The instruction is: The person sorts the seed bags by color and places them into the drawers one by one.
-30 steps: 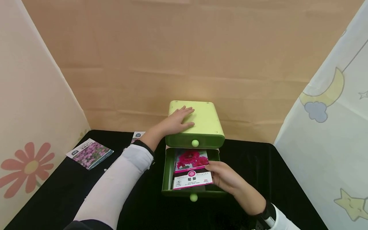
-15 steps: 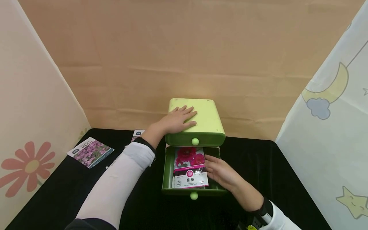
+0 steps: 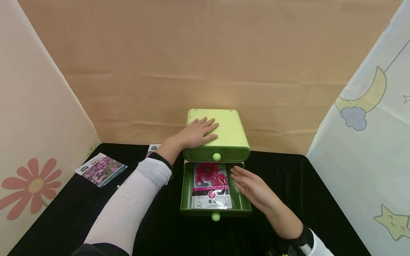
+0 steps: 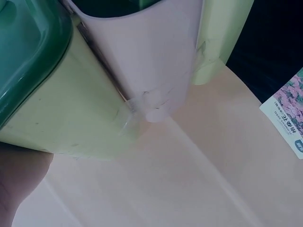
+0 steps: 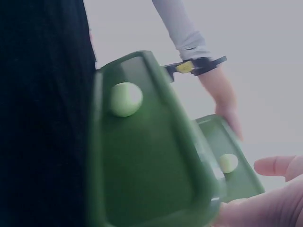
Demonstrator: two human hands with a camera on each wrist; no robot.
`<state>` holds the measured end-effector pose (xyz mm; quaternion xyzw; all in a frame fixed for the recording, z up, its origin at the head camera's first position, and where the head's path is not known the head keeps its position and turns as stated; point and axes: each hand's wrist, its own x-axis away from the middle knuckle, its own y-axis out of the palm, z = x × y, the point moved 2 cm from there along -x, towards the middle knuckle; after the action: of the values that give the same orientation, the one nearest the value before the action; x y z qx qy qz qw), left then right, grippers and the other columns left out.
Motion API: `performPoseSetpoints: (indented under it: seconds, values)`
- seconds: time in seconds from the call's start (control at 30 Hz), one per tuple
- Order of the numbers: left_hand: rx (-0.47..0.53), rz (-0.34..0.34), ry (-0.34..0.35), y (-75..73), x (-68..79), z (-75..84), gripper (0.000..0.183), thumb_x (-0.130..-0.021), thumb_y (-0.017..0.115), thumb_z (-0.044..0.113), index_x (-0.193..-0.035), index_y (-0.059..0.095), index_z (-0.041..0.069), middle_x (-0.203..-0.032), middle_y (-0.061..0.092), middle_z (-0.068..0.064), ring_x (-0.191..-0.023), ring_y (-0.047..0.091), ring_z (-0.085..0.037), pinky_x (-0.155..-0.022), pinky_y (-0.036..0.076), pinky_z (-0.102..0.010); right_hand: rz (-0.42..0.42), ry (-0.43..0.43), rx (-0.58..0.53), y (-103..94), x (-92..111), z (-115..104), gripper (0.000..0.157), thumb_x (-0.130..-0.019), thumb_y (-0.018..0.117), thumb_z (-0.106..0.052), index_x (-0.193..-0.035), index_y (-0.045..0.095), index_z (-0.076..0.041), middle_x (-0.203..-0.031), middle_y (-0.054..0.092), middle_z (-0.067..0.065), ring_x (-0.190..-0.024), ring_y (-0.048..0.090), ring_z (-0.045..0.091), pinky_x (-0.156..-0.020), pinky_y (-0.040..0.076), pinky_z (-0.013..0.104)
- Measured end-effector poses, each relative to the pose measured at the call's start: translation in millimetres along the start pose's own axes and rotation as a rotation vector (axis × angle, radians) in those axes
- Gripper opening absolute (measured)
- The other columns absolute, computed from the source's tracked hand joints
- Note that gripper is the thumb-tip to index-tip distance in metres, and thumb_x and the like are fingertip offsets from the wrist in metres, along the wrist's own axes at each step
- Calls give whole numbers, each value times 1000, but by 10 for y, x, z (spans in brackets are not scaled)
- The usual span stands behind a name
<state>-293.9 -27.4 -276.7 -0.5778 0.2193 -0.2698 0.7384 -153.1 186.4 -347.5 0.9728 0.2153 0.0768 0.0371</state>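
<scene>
A small drawer cabinet (image 3: 230,124) with a light green top stands on the black cloth. My left hand (image 3: 198,134) rests on its top with the fingers spread. The lower green drawer (image 3: 187,192) is pulled out, while the upper drawer front (image 3: 198,155) sits flush. Inside the pulled-out drawer lies a seed packet (image 3: 211,192) with deep pink flowers. Its far end reaches up to the cabinet's opening. My right hand (image 3: 256,190) hovers at the drawer's right side, fingers extended, apart from the packet. The right wrist view shows the lower drawer's front (image 5: 147,161) with its round knob (image 5: 126,99).
To the left, a stack of seed packets (image 3: 102,169) with pink flowers lies on the black cloth (image 3: 153,231). Another packet (image 3: 153,148) is partly hidden behind my left arm. A brown backdrop (image 3: 205,64) rises behind the cabinet, with printed panels at both sides.
My right hand let go of the hollyhock packet and moved right, away from it. The packet now lies lower and straighter in the drawer. My left hand stayed on the cabinet top.
</scene>
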Motion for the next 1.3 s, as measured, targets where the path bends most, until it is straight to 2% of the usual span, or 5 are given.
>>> performPoseSetpoints:
  seconds: [0.17,0.3,0.67,0.97,1.3]
  values:
    - [-1,-2,2,16,-18,-6,62,-103,31,51,-156,18,23,-164,9,0,-152,1,-25,-123,0,-44,-53,-114,-35,41,207,-79,61,-106,37,-18,-152,7,8,-159,10,27,-141,37,13,-107,37,19]
    - [-3,5,5,21,-28,-14,62,-103,31,51,-156,18,23,-164,9,1,-152,1,-25,-123,0,-44,-174,-135,-92,145,353,-57,53,-106,36,-17,-150,19,8,-155,31,20,-132,48,9,-107,39,24]
    - [-7,-3,8,22,-22,-13,62,-103,30,51,-156,17,22,-164,9,0,-152,0,-25,-123,0,-45,-485,154,-157,500,485,510,46,-107,33,-20,-141,39,10,-143,49,21,-127,55,19,-107,43,33]
    - [-12,1,13,31,-35,-26,62,-103,30,51,-156,17,22,-164,9,0,-152,1,-25,-123,1,-45,-343,307,-295,530,418,901,59,-105,40,-31,-144,31,13,-144,45,27,-128,54,26,-106,44,35]
    - [-1,-22,18,37,-34,-20,62,-103,29,51,-156,15,22,-164,7,0,-151,-1,-26,-122,0,-46,-160,307,-441,471,277,976,63,-101,50,-34,-139,33,13,-132,58,22,-124,57,26,-108,43,37]
